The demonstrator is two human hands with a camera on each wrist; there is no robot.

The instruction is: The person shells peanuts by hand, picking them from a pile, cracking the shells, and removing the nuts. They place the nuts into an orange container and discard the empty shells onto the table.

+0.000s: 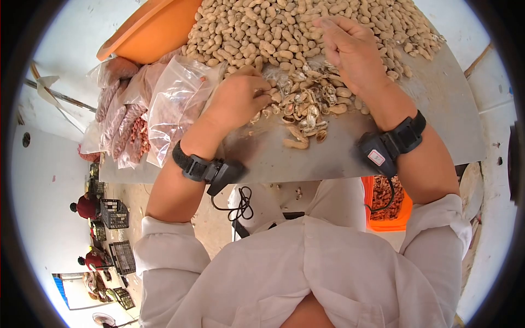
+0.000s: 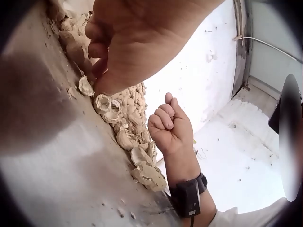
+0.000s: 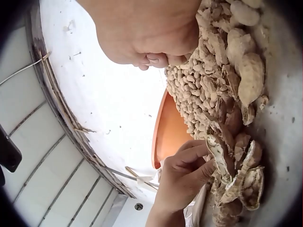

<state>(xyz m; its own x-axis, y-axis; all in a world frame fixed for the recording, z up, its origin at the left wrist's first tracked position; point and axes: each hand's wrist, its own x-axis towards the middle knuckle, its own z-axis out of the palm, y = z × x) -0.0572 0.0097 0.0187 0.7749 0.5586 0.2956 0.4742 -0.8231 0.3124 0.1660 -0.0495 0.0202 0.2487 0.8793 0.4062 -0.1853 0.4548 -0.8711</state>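
Observation:
Fingers bent, my left hand (image 1: 239, 98) is low at the left side of a heap of cracked peanut shells (image 1: 310, 106). The right wrist view shows its fingertips right at the shells, which hide what lies between them; I cannot tell whether they pinch a peanut. My right hand (image 1: 353, 54) is raised over the right part of a large pile of unshelled peanuts (image 1: 262, 33). In the left wrist view, the fingers of this right hand (image 2: 169, 125) are curled, with thumb and forefinger close together and nothing visible in them.
Clear plastic bags of peanut kernels (image 1: 128, 109) lie at the table's left, below an orange basin (image 1: 150, 33). An orange container (image 1: 389, 205) of reddish-brown pieces stands under the right edge of the metal table (image 1: 333, 158). People and black crates (image 1: 115, 213) are farther off at left.

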